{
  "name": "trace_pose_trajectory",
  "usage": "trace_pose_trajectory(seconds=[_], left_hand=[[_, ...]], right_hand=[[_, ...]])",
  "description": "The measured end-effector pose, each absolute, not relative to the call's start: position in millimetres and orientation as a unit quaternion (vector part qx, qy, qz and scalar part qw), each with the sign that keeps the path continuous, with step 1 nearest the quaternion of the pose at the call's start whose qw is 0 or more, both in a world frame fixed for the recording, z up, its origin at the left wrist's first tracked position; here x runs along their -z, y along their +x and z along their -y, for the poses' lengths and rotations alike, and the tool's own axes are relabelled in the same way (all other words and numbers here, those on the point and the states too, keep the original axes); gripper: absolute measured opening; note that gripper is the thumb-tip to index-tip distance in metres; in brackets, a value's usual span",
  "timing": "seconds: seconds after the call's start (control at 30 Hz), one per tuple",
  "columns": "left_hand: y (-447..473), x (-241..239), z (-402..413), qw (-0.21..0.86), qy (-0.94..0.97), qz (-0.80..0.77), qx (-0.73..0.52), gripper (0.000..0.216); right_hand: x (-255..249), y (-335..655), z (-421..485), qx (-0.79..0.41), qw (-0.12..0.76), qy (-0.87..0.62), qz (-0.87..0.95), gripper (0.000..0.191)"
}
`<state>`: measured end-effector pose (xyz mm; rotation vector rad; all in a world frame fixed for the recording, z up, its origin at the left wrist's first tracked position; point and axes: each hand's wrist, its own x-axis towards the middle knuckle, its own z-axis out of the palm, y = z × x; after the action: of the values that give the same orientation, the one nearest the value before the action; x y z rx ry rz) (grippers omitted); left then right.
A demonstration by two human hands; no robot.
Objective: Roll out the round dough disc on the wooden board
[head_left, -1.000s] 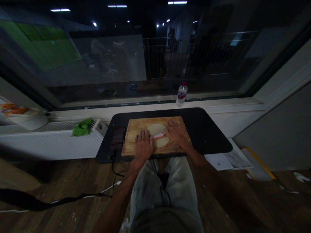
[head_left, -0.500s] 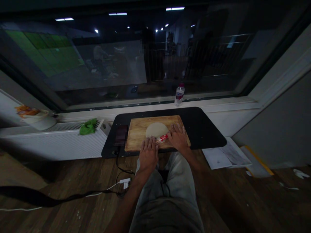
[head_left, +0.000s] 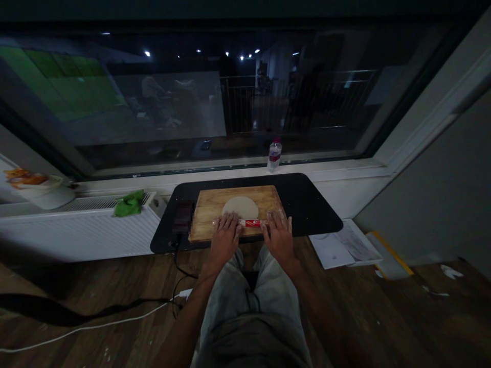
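A flattened round of pale dough [head_left: 241,205] lies on a wooden cutting board [head_left: 207,202]. Along the dough's near edge, a rolling pin [head_left: 251,223] with a red and white label sits crosswise. My left hand [head_left: 226,232] rests palm down over the pin's left end, fingers stretched forward. Over the right end lies my right hand [head_left: 279,232], its fingers spread and whitish at the tips. Both hands hide parts of the pin.
Under the board is a black tabletop [head_left: 312,209]. A dark box [head_left: 183,217] with a cable sits left of the board. A water bottle [head_left: 274,154] stands on the windowsill. A green cloth [head_left: 129,203] lies on the radiator [head_left: 115,232].
The rolling pin was slanted and now lies nearly level across the board. My right hand has come lower, in line with my left. The camera view has shifted slightly.
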<state>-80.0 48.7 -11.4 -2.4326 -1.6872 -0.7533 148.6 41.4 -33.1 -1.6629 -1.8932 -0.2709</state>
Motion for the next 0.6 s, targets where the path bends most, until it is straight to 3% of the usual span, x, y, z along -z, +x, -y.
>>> trace_pose_trajectory(seconds=[0.6], left_hand=[[-109,-9,-83,-0.052,-0.831,0.517,0.198,0.037]], right_hand=[[11,185,-82,-0.070,0.261,-0.513,0.815,0.043]])
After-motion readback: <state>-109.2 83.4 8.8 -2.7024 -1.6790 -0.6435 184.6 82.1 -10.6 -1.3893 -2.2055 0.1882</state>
